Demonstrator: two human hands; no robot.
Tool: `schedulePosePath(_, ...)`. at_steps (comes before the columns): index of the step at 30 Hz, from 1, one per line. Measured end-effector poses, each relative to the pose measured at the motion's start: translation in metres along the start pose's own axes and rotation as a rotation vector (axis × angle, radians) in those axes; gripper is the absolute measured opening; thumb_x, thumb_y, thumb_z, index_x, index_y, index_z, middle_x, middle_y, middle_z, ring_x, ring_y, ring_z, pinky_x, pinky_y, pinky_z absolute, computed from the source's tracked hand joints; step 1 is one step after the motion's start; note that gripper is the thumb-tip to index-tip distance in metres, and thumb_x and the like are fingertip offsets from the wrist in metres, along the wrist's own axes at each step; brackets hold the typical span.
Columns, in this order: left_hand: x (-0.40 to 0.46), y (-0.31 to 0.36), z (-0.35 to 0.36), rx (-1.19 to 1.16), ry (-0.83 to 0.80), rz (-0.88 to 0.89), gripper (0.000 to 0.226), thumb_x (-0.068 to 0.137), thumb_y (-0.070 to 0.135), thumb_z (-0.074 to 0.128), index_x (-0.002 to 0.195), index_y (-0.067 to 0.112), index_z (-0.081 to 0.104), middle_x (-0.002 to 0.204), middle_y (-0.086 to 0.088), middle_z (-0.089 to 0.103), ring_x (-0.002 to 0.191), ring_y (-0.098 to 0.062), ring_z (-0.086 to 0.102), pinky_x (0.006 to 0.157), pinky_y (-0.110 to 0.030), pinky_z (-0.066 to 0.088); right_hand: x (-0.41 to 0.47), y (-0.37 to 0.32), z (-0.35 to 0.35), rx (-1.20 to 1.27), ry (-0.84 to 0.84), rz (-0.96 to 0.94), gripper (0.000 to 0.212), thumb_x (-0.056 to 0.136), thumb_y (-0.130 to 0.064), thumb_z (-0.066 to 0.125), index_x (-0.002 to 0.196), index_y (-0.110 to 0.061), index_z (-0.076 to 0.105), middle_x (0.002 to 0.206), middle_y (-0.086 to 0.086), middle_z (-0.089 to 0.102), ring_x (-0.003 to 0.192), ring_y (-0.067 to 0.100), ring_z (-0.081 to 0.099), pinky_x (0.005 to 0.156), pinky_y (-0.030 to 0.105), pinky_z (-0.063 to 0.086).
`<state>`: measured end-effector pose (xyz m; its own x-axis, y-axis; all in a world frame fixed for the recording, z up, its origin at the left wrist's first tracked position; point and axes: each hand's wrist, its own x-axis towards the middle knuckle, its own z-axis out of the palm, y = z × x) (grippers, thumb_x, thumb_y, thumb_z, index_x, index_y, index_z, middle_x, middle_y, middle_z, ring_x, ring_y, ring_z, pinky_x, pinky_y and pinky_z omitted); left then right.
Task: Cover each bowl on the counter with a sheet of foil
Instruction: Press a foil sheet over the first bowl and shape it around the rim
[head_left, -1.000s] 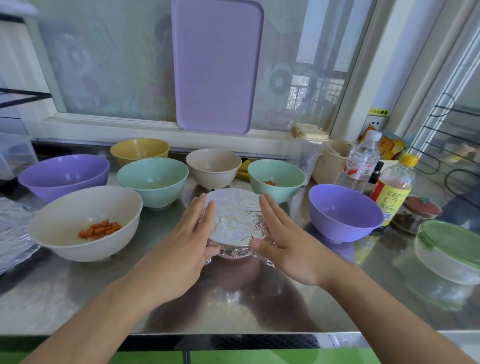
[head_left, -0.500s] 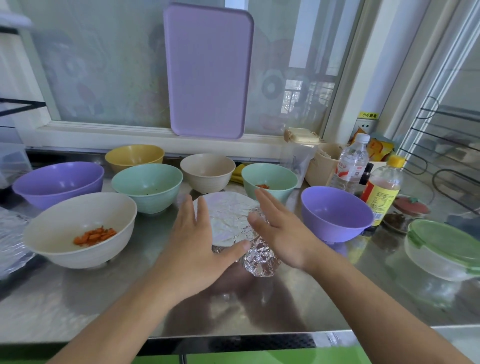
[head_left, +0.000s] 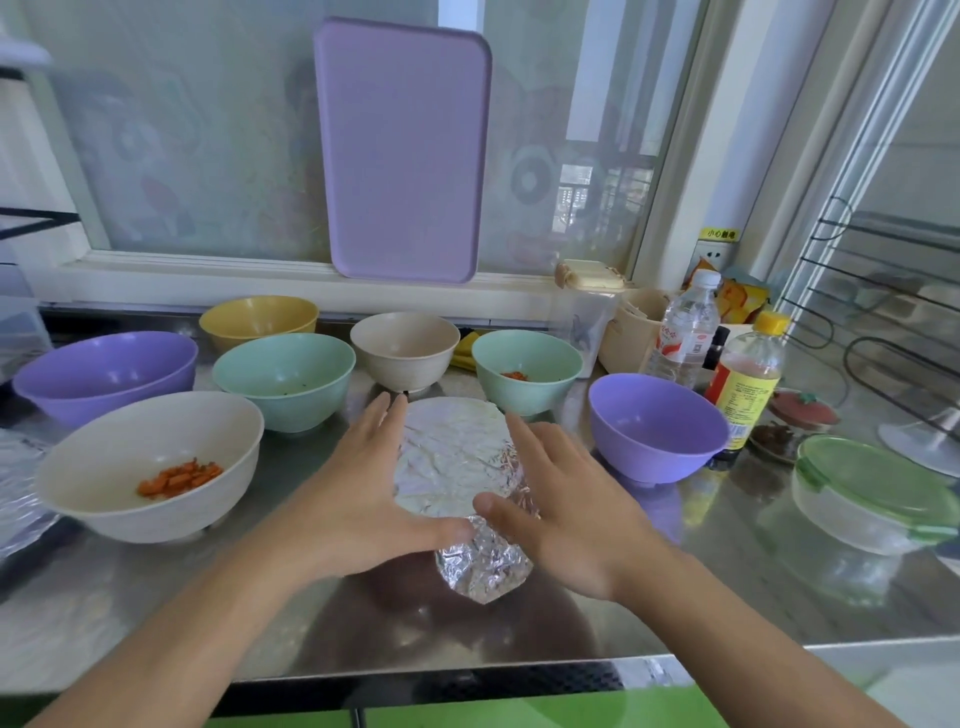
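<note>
Two hands worked one bowl: left hand (head_left: 358, 488) lay flat, fingers straight, against the left rim of the foiled bowl (head_left: 457, 457); right hand (head_left: 561, 499) did likewise on the right, thumb pressing the foil down over the near edge. Seemingly meant to mould the sheet snug to the rim, with a crumpled flap (head_left: 483, 566) left sticking out toward the counter (head_left: 156, 597) edge, not yet tucked. Sat mid-counter, just in front of a beige bowl (head_left: 405, 351) and a green bowl (head_left: 527, 369) holding orange bits. Stood uncovered all round: white bowl (head_left: 150, 462) with carrot, another green (head_left: 285, 379), yellow (head_left: 258, 319), two purple (head_left: 106, 374) (head_left: 657, 426). Lay at far left, spare foil (head_left: 18, 483), handy for the next.
</note>
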<state>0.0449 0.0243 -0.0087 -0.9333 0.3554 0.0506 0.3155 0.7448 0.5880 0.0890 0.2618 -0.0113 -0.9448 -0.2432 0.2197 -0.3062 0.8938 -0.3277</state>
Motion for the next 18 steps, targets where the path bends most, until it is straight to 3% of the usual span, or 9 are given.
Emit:
schedulePosePath(2, -0.001, -0.001, -0.006, -0.006, -0.045, 0.01, 0.156, 0.056, 0.082, 0.083, 0.166, 0.032, -0.015, 0.165, 0.028, -0.027, 0.155, 0.007, -0.009, 0.128, -0.026, 0.008, 0.002, 0.0, -0.008, -0.03, 0.001, 0.002, 0.1, 0.089, -0.083, 0.044, 0.167, -0.032, 0.007, 0.159, -0.006, 0.03, 0.149, 0.016, 0.022, 0.118, 0.038, 0.033)
schedulePosePath(4, -0.002, -0.002, -0.008, -0.011, -0.063, 0.013, 0.155, 0.056, 0.084, 0.081, 0.166, 0.034, -0.016, 0.162, 0.029, -0.029, 0.155, 0.007, -0.012, 0.129, -0.028, 0.007, 0.01, 0.0, -0.012, 0.061, -0.086, 0.018, 0.109, 0.089, -0.08, 0.055, 0.168, -0.03, -0.001, 0.173, -0.011, 0.005, 0.158, 0.007, 0.002, 0.127, 0.034, 0.019)
schedulePosePath(7, -0.005, -0.003, -0.003, 0.017, -0.066, 0.025, 0.154, 0.057, 0.091, 0.073, 0.164, 0.032, -0.02, 0.164, 0.025, -0.035, 0.154, 0.006, -0.02, 0.131, -0.032, 0.007, 0.02, -0.001, -0.005, 0.139, -0.222, 0.013, 0.122, 0.086, -0.073, 0.067, 0.168, -0.027, -0.011, 0.172, -0.015, -0.023, 0.157, -0.002, -0.017, 0.131, 0.031, 0.005)
schedulePosePath(11, -0.009, -0.002, 0.005, 0.112, -0.035, 0.044, 0.143, 0.07, 0.088, 0.066, 0.162, 0.03, -0.027, 0.163, 0.02, -0.04, 0.154, 0.002, -0.026, 0.13, -0.032, 0.005, 0.021, 0.006, 0.01, 0.126, -0.187, -0.003, 0.128, 0.085, -0.074, 0.068, 0.166, -0.023, -0.016, 0.172, -0.013, -0.025, 0.157, -0.002, -0.018, 0.132, 0.033, 0.005)
schedulePosePath(18, -0.007, -0.005, 0.007, 0.209, -0.054, 0.058, 0.137, 0.076, 0.088, 0.061, 0.16, 0.033, -0.031, 0.161, 0.019, -0.045, 0.153, -0.001, -0.03, 0.128, -0.033, 0.005, 0.019, 0.009, 0.017, 0.095, -0.162, -0.024, 0.127, 0.088, -0.069, 0.07, 0.166, -0.022, -0.018, 0.172, -0.011, -0.026, 0.157, 0.0, -0.019, 0.132, 0.033, 0.008)
